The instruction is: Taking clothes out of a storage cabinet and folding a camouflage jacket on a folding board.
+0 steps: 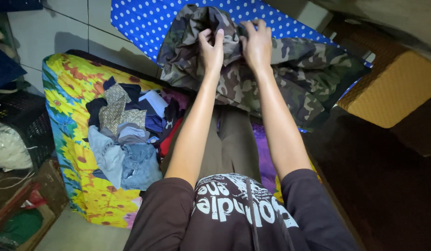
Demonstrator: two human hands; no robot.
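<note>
Bedding in a yellow sunflower print (71, 88) carries a heap of clothes (129, 135) — beyond it a camouflage garment (290, 74) lies on blue dotted cloth (141, 21), left hand (212, 49) and right hand (256, 42) both pinching its bunched top.

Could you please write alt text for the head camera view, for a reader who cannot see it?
Both hands, left hand and right hand, grip a bunched camouflage garment lying on a blue polka-dot board. To the left, a pile of clothes sits on a yellow floral mattress.
</note>
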